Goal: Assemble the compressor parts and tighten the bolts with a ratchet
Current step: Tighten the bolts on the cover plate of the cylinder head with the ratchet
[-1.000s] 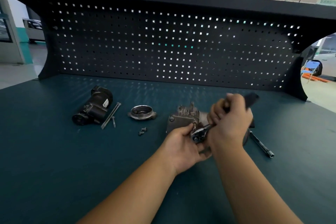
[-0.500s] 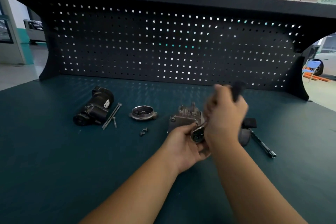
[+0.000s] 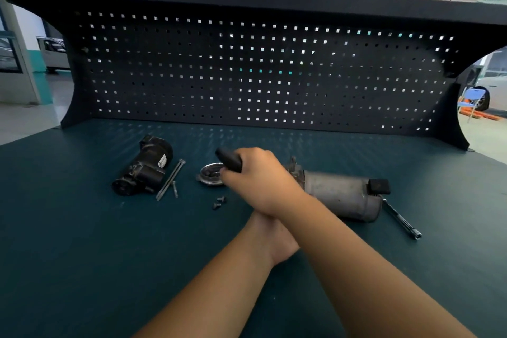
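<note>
Grey compressor body [image 3: 340, 195] lies on the surface [image 3: 82, 255], long axis nine-to-three, its nine o'clock end under the right hand [image 3: 258, 181], which is clenched round the ratchet handle [image 3: 229, 159] pointing to ten. The left hand [image 3: 274, 239] tucks beneath that forearm, probably bracing the housing; its grip I cannot tell.

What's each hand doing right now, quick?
Your right hand: closed round the ratchet handle.
Your left hand: cannot be told, its fingers are hidden under the right forearm.
</note>
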`<state>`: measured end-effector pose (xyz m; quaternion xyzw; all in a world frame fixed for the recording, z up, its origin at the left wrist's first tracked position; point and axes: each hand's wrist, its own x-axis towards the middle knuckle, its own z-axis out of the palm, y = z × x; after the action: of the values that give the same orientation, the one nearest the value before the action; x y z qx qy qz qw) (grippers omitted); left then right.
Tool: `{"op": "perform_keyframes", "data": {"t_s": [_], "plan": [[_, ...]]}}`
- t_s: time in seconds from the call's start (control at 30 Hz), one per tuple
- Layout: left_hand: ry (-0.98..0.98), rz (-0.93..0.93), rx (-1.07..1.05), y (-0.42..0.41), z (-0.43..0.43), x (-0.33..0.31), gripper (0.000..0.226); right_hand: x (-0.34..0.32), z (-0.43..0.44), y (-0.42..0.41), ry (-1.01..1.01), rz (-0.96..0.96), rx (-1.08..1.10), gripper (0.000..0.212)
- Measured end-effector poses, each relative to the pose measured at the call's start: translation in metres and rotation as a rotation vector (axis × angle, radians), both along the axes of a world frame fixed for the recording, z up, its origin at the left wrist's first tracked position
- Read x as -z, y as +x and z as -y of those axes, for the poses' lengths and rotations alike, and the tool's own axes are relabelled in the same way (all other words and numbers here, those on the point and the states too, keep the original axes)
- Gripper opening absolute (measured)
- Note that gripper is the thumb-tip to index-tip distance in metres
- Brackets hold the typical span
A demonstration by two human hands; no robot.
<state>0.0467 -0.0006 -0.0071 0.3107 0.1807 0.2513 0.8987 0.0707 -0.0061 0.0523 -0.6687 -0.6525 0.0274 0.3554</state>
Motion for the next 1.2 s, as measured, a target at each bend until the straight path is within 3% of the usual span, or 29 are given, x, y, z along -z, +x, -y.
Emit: {"op": "perform_keyframes", "data": {"t_s": [0.07, 0.13, 0.27, 0.37, 0.43, 0.5, 0.57, 0.7, 0.8, 0.87, 0.9, 1.0, 1.07, 1.13, 1.2], "plan": [[-0.018, 0.032, 0.010, 0.002, -0.003, 0.004, 0.052, -0.002, 0.001, 0.001, 0.012, -0.009, -0.002, 0.034], [0.011, 0.020, 0.042, 0.003, -0.004, 0.003, 0.049, -0.003, 0.007, 0.007, 0.215, -0.196, 0.040, 0.035], [-0.006, -0.082, 0.097, 0.003, -0.001, -0.001, 0.035, -0.002, 0.034, 0.039, 0.776, -1.187, 0.123, 0.031], [-0.030, -0.093, 0.080, 0.004, 0.004, -0.004, 0.023, 0.004, 0.044, 0.055, 0.900, -1.537, 0.177, 0.029], [-0.033, -0.085, 0.089, 0.004, 0.003, -0.003, 0.025, 0.006, 0.044, 0.056, 0.894, -1.521, 0.167, 0.028], [-0.029, -0.081, 0.111, 0.003, 0.003, -0.002, 0.030, 0.004, 0.039, 0.049, 0.838, -1.343, 0.088, 0.030], [-0.015, -0.076, 0.120, 0.002, 0.001, -0.001, 0.035, -0.002, 0.029, 0.037, 0.676, -1.066, 0.023, 0.031], [0.071, -0.104, 0.064, 0.001, -0.001, -0.002, 0.032, -0.007, 0.010, 0.013, 0.263, -0.301, 0.052, 0.041], [0.071, -0.082, 0.048, -0.001, 0.000, -0.003, 0.031, -0.006, 0.006, 0.006, 0.046, -0.102, 0.021, 0.042], [0.058, -0.105, 0.058, 0.001, -0.001, -0.003, 0.028, -0.010, 0.009, 0.010, 0.079, -0.222, 0.023, 0.041], [0.044, -0.121, 0.068, 0.002, -0.002, -0.003, 0.027, -0.012, 0.012, 0.015, 0.148, -0.383, 0.014, 0.040], [-0.033, -0.115, 0.079, 0.004, -0.001, -0.004, 0.022, -0.010, 0.029, 0.042, 0.479, -1.095, -0.037, 0.036], [-0.048, -0.094, 0.086, 0.003, 0.002, -0.004, 0.019, -0.003, 0.042, 0.057, 0.705, -1.438, 0.017, 0.033], [-0.040, -0.091, 0.100, 0.004, 0.003, -0.004, 0.020, 0.005, 0.046, 0.061, 0.807, -1.569, 0.051, 0.030], [-0.036, -0.089, 0.115, 0.004, 0.002, -0.004, 0.023, 0.007, 0.045, 0.056, 0.795, -1.462, 0.030, 0.030]]}}
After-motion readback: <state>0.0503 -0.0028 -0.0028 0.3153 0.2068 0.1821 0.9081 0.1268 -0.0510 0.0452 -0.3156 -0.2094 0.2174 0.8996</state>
